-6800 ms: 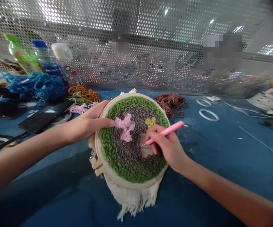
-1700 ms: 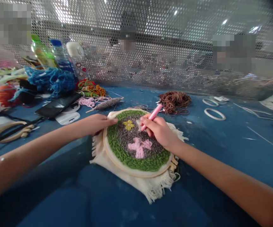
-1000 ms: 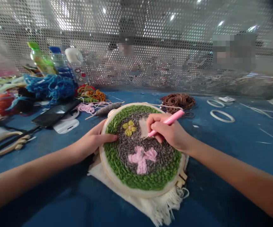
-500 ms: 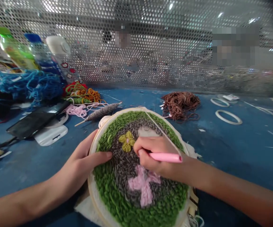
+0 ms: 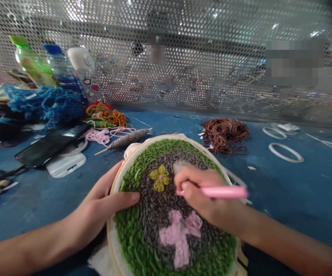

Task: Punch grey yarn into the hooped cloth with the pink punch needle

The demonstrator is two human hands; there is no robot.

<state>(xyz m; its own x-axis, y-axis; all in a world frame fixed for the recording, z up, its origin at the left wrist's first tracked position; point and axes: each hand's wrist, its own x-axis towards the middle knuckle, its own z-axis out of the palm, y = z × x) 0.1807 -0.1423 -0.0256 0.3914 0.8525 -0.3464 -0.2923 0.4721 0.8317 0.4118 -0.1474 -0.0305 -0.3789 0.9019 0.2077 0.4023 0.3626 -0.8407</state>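
My left hand [image 5: 105,203] grips the left edge of a round embroidery hoop [image 5: 114,195], its thumb lying on the stitched front and its other fingers hidden behind. Thick loops of green and dark grey yarn fill the cloth [image 5: 154,205], with a yellow flower [image 5: 160,178] and a pink flower [image 5: 180,235] among them. Closed around a pink punch needle [image 5: 223,192], my right hand [image 5: 203,195] is over the upper right of the grey area, beside a small bare patch of cloth [image 5: 180,165]. The needle's tip is hidden by my fingers.
Brown yarn [image 5: 225,134] lies behind the hoop, with white rings [image 5: 286,152] farther right. At left are a phone [image 5: 51,145], blue yarn [image 5: 43,105], bottles [image 5: 35,63] and a stick wound with grey yarn [image 5: 130,138]. A perforated metal screen [image 5: 183,76] stands along the back.
My right hand and the punch needle have shifted right, exposing more of the pink flower. The whole view has shifted slightly; my left hand keeps its hold on the hoop.
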